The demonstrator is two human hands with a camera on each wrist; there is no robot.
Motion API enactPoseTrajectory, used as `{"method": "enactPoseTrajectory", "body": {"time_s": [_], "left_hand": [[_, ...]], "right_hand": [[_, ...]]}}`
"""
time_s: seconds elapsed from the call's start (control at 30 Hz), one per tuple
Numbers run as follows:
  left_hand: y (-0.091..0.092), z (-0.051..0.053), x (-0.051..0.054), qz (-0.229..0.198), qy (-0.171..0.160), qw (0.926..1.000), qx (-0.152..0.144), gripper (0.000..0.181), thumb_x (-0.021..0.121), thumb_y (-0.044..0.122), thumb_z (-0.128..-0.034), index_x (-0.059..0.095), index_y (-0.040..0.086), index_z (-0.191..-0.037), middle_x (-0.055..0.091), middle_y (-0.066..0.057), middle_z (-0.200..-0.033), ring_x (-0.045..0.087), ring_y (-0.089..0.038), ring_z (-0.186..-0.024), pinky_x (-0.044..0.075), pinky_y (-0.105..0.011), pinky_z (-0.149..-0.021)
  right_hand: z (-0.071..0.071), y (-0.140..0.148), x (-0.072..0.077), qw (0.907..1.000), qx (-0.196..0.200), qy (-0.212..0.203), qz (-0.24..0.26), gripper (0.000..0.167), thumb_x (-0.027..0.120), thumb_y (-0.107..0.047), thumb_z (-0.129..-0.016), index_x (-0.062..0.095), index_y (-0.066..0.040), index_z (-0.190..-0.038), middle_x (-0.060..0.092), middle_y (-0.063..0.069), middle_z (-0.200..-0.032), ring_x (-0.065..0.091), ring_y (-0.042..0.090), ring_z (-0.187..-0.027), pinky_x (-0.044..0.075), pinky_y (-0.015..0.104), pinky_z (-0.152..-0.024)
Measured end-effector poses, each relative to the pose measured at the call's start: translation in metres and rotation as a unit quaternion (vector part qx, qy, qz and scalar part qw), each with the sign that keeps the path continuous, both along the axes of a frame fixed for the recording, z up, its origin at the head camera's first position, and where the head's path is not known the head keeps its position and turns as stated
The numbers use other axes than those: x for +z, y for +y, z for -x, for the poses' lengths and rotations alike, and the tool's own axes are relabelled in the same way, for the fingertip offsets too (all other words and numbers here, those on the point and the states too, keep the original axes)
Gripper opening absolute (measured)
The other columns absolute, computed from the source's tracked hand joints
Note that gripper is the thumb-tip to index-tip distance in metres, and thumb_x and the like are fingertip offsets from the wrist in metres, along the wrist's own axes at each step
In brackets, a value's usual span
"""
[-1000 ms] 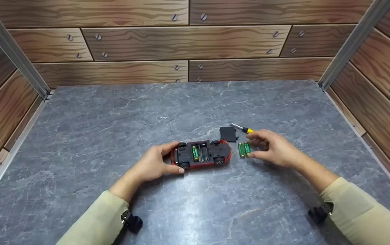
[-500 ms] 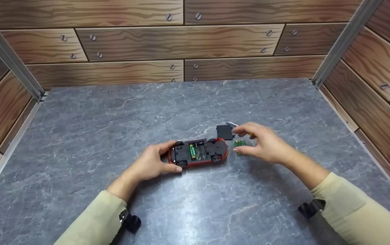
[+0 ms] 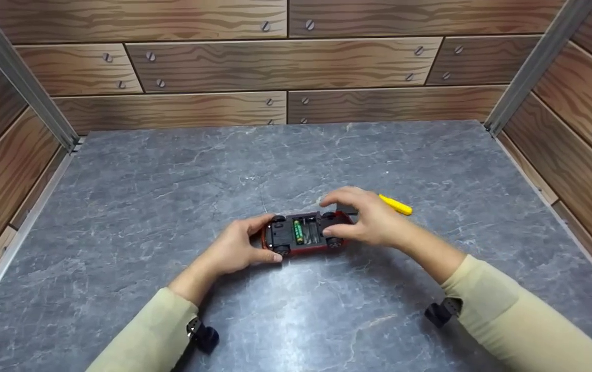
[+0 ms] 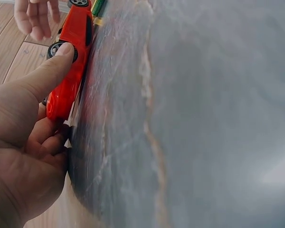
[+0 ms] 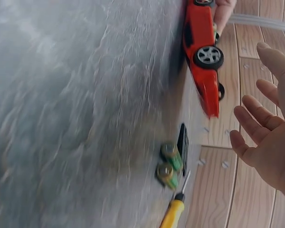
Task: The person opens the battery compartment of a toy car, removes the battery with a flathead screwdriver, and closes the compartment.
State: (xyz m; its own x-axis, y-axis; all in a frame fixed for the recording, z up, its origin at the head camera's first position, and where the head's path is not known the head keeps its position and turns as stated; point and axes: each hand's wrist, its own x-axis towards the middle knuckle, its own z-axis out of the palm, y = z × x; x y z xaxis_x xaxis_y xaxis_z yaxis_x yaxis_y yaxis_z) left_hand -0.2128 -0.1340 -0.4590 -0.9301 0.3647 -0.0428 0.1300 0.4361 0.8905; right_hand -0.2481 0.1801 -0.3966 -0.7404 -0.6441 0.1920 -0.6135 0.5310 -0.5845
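A red toy car [image 3: 281,234] lies upside down on the table, its black underside and uncovered battery bay facing up. One green battery [image 3: 298,232] sits in the bay's left part. My left hand [image 3: 231,248] grips the car's left end between thumb and fingers; the thumb presses by a wheel in the left wrist view. Over the car's right end hovers my right hand [image 3: 371,219], fingers spread and relaxed, holding nothing. Two more green batteries [image 5: 167,175] lie on the table in the right wrist view, hidden behind the right hand in the head view.
Beside the loose batteries is the black battery cover [image 5: 183,148], mostly hidden in the head view. A screwdriver with a yellow handle [image 3: 396,205] lies behind the right hand. Wood-patterned walls [image 3: 208,64] bound the grey marbled table [image 3: 172,170] at the back and sides.
My right hand has moved left from beside the loose batteries to above the car's right end. The left hand keeps its grip, and the car has stayed in place.
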Motion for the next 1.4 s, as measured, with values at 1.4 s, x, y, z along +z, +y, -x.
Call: {"method": "enactPoseTrajectory", "body": {"time_s": [1.4], "left_hand": [[-0.001,0.0,-0.001,0.005,0.022,0.9997,-0.009,0.096,0.098,0.022,-0.0751,0.05,0.005,-0.157,0.059,-0.012,-0.153,0.061,-0.025,-0.132,0.037,-0.045,-0.122]], "right_hand": [[0.014,-0.043,-0.025,0.9964,0.045,-0.013,-0.071,0.047,0.083,-0.041,-0.091,0.074,-0.015,-0.129,0.067,0.009,-0.138,0.062,0.032,-0.128,0.047,0.053,-0.112]]}}
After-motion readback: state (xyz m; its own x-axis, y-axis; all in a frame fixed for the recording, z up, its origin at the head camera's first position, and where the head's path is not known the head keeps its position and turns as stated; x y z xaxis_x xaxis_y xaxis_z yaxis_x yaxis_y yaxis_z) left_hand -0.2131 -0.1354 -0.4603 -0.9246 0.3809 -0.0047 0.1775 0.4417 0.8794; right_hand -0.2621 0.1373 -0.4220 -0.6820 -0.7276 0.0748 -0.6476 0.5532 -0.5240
